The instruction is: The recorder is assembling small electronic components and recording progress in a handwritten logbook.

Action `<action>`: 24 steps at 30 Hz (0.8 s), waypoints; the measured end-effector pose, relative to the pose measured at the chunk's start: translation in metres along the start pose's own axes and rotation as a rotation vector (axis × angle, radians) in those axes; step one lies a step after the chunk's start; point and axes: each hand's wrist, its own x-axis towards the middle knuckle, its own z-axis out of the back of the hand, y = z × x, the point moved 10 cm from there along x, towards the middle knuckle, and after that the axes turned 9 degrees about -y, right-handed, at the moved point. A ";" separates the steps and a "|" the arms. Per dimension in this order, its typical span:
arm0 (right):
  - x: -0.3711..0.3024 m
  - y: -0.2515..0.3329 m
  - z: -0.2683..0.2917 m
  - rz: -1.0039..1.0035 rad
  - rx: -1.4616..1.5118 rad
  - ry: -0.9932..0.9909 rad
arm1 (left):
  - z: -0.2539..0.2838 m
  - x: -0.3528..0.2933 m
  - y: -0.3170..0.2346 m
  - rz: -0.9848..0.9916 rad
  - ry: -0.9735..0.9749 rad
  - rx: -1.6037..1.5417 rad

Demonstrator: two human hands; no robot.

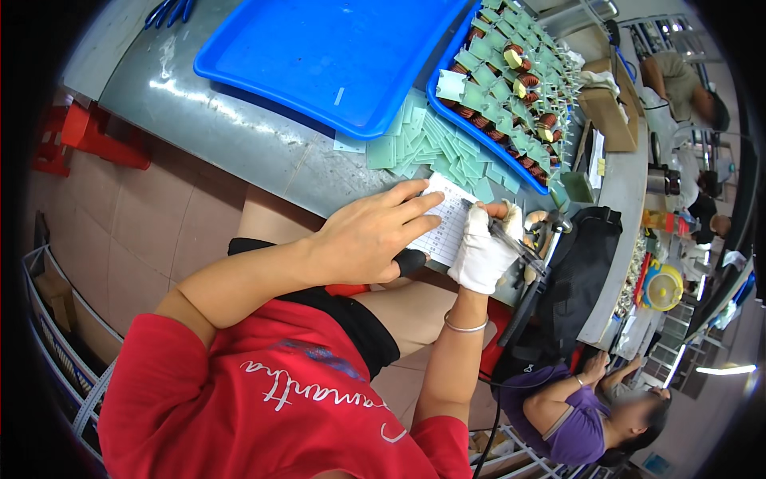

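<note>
My left hand (372, 233) lies flat, fingers spread, pressing down a small white sheet of paper (447, 231) at the near edge of the grey workbench (239, 132). My right hand (487, 249), in a white cloth glove, grips a dark pen (515, 243) with its tip at the paper's right edge. A thin bangle sits on that wrist. Just beyond the paper lies a loose heap of pale green cards (435, 148).
An empty blue tray (335, 56) lies on the bench at the back. To its right, a second blue tray (511, 88) holds copper-wound coils on green cards. A black bag (570, 279) hangs at the right. A person in purple (570, 415) sits lower right; other people work farther back.
</note>
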 end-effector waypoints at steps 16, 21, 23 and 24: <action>0.002 0.005 0.002 0.068 -0.049 -0.023 | 0.002 -0.001 -0.001 -0.048 -0.040 -0.005; 0.001 -0.005 0.008 0.031 0.035 -0.062 | 0.005 -0.008 0.003 -0.047 -0.135 -0.077; 0.000 -0.010 0.008 -0.052 0.141 -0.070 | 0.007 -0.010 0.004 -0.056 -0.171 -0.089; -0.001 -0.009 0.006 -0.053 0.139 -0.061 | 0.009 -0.010 0.003 -0.071 -0.190 -0.087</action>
